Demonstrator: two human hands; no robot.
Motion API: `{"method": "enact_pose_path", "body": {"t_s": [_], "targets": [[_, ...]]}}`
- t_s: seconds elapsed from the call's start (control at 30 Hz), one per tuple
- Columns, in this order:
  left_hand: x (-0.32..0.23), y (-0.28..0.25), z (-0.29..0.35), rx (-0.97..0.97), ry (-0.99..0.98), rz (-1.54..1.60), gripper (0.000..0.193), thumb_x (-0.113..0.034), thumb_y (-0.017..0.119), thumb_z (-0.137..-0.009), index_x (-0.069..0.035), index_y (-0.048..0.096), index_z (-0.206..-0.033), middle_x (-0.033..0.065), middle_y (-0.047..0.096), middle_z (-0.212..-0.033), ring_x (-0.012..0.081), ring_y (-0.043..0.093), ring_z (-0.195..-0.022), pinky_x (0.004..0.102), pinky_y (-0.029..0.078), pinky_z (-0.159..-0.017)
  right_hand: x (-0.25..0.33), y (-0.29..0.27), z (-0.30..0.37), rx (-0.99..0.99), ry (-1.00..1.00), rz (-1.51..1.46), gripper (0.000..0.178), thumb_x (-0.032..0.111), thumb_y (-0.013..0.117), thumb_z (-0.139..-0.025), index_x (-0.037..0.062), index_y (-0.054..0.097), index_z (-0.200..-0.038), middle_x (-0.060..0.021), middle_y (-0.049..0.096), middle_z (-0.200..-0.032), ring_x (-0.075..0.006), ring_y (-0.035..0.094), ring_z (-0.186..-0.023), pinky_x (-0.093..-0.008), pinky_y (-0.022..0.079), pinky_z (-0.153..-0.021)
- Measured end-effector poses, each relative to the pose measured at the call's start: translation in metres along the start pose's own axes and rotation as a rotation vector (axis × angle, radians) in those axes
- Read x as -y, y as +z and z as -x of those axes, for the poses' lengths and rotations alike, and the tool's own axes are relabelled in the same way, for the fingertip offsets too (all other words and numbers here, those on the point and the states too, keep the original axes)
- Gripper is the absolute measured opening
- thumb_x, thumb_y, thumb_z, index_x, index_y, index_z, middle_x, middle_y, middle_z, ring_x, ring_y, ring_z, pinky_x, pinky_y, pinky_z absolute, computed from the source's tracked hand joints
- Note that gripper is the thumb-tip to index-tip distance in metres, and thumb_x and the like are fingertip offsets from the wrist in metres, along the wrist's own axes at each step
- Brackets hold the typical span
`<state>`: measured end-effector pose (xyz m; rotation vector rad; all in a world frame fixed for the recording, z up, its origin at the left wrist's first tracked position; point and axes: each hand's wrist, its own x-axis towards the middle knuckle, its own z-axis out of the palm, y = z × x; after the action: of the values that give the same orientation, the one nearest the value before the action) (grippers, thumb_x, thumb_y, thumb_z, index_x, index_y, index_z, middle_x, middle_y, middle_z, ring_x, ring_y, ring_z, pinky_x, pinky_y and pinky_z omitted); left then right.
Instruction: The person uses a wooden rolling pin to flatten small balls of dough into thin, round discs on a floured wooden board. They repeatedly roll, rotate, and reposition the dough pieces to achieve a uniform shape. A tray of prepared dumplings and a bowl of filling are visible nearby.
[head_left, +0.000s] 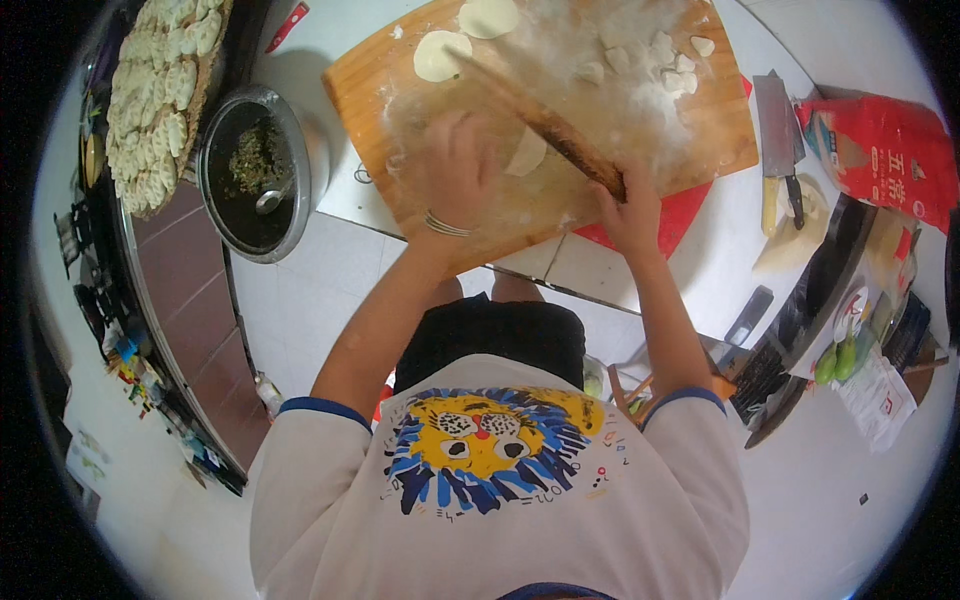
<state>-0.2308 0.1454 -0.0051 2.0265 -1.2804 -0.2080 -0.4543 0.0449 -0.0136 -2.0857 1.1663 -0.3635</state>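
Observation:
My right hand [632, 215] is closed around the near end of a wooden rolling pin [572, 142], which slants up and left over the board, its far end blurred. Beside the pin, on the floury wooden board [420, 215], lies a pale dough piece [527, 153], partly covered by it. My left hand [460, 165], with bangles at the wrist, hovers over the board left of that piece; motion smears its fingers. Two rolled dough rounds, a nearer one [442, 56] and a farther one [489, 17], rest near the far edge. Several small dough pieces [662, 58] lie in flour at the right.
Left of the board stands a metal bowl [205, 180] of dark chopped filling with a spoon [272, 198]. Beyond it, a tray holds rows of dumplings [160, 95]. At right are a cleaver [774, 125], a red printed bag [885, 155] and green vegetables [837, 360].

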Motion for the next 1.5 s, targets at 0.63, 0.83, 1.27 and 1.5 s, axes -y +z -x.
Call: {"method": "enact_pose_path", "body": {"t_s": [0.63,0.83,1.27,1.5], "targets": [[0.027,0.024,0.015,0.441,0.335,-0.095,0.067,-0.036,0.053,-0.088,-0.003,0.035,-0.143,0.0209,0.027,-0.151,0.0410,0.023,-0.140,0.0516,0.017,-0.113,-0.035,-0.031,0.020,-0.099,0.032,-0.055,0.033,0.015,0.073,-0.079,0.0043,0.059,-0.106,-0.0119,0.060,-0.093,-0.0288,0.060,-0.084,-0.0355,0.049,-0.072],[0.036,-0.009,0.055,0.180,0.044,-0.325,0.062,-0.033,0.047,-0.092,-0.003,0.032,-0.144,0.0207,0.027,-0.151,0.0418,0.021,-0.140,0.0508,0.015,-0.115,-0.038,-0.007,-0.021,0.260,-0.502,0.449,0.041,0.035,0.067,-0.083,0.0102,0.058,-0.115,-0.0100,0.059,-0.115,-0.0313,0.058,-0.107,-0.0443,0.047,-0.089],[0.034,-0.007,0.054,0.226,-0.026,-0.411,0.058,-0.029,0.046,-0.094,-0.002,0.033,-0.144,0.0245,0.025,-0.151,0.0467,0.021,-0.139,0.0546,0.013,-0.115,-0.002,0.006,-0.044,0.024,-0.587,0.523,0.056,0.049,0.057,-0.083,0.0128,0.054,-0.126,-0.0133,0.047,-0.135,-0.0311,0.041,-0.128,-0.0574,0.023,-0.109],[0.033,-0.014,-0.029,-0.030,0.088,-0.257,0.062,-0.034,0.056,-0.090,0.000,0.039,-0.139,0.0242,0.032,-0.147,0.0443,0.029,-0.135,0.0520,0.024,-0.111,-0.009,0.009,-0.076,0.195,-0.391,0.359,0.037,0.031,0.070,-0.081,0.0063,0.059,-0.107,-0.0122,0.058,-0.096,-0.0303,0.057,-0.083,-0.0405,0.047,-0.074]]}}
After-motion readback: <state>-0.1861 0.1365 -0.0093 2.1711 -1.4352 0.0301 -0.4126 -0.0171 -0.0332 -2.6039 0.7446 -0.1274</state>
